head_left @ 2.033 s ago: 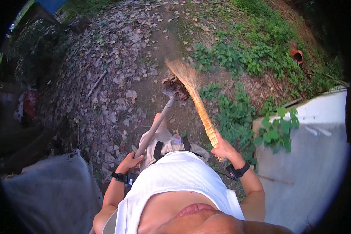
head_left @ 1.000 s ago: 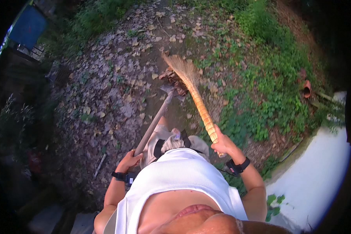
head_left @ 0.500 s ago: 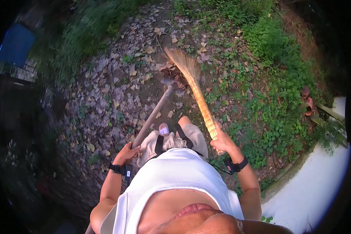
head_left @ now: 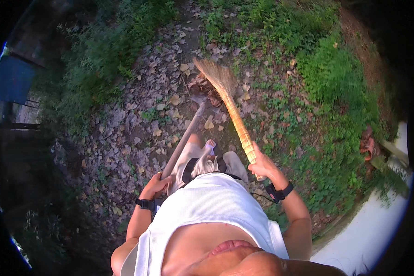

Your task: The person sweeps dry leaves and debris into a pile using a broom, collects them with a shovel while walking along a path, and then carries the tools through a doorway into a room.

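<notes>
dry leaves [head_left: 200, 83] caught between shovel [head_left: 184, 140] and broom [head_left: 237, 120]
the left hand [head_left: 156, 184] grips the shovel, the right hand [head_left: 265, 169] the broom; the leaves sit on the shovel head [head_left: 198, 99], under the bristles [head_left: 216, 75]. the step seems to be securing this load; the next move likely calls for steady pressure.

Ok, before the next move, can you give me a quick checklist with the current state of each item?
1. Left hand gripping the shovel: ok.
2. Right hand gripping the broom: ok.
3. Leaf clump gathered at the shovel's head, beside the broom's bristles: ok.
4. Clump raised clear of the ground: cannot tell from this overhead view.
5. Ground free of loose leaves: not ok, many lie scattered.
6. Wrist bands on both arms: ok.
</notes>
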Demonstrator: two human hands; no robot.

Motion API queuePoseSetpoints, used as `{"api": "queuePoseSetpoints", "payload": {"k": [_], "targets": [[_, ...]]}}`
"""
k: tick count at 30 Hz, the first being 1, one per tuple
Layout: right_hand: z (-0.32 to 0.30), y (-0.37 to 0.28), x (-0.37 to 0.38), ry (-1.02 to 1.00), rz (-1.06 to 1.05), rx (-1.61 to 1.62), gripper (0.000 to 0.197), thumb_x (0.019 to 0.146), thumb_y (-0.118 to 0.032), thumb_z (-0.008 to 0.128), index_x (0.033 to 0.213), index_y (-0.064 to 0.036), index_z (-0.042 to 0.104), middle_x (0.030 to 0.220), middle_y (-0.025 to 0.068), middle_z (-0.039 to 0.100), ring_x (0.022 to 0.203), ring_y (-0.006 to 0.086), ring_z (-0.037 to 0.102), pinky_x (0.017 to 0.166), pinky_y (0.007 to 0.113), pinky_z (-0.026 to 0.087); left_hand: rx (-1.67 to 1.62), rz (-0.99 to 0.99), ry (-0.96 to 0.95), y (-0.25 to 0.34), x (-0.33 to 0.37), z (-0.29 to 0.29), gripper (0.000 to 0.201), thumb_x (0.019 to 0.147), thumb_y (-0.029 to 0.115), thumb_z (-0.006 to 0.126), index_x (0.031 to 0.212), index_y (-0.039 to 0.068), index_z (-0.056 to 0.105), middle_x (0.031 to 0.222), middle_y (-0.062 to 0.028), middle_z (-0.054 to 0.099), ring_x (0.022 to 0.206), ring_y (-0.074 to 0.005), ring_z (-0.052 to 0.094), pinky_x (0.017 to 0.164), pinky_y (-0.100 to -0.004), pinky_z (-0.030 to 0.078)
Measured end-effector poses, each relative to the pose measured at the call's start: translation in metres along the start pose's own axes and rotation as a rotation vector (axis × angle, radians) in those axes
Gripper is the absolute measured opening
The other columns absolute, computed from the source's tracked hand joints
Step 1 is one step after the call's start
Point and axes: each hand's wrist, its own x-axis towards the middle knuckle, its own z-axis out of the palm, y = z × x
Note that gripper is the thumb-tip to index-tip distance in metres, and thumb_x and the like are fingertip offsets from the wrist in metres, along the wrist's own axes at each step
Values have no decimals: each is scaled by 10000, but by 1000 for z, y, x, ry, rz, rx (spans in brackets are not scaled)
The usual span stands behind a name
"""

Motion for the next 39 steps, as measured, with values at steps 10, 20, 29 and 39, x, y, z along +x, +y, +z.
{"api": "queuePoseSetpoints", "payload": {"k": [10, 20, 29, 39], "targets": [[-211, -185, 260, -43, -50, 7, 969, 684, -67, 601, 1481, -48, 50, 754, 204, 649, 599, 285, 654, 590, 391, 520, -35, 7, 35, 237, 225, -135, 384, 850, 297, 675, 1002, -41, 574, 671, -34, 587, 537, -103, 523, 476, -269, 416], [-399, -377, 479, -7, -32, 62, 975, 683, -35, 600, 1479, -56, 38, 774, 196, 643, 570, 277, 641, 546, 392, 514, -6, -57, 10, 540, 400, -317, 310, 847, 269, 675, 977, 5, 576, 633, 1, 550, 506, -84, 485, 449, -253, 379], [-572, -511, 726, 19, -15, 7, 982, 682, -33, 590, 1487, -86, 30, 749, 156, 639, 556, 233, 629, 516, 374, 515, 66, 25, 50, 762, 621, -418, 366, 863, 291, 665, 1019, -25, 567, 654, -19, 568, 515, -95, 497, 458, -270, 388], [-791, -711, 960, -37, -45, 25, 974, 684, -30, 583, 1486, -90, 34, 772, 167, 639, 553, 238, 628, 520, 375, 514, -56, -5, 23, 1025, 806, -553, 302, 865, 267, 644, 935, -19, 575, 630, -13, 556, 502, -90, 492, 449, -261, 397]]}}
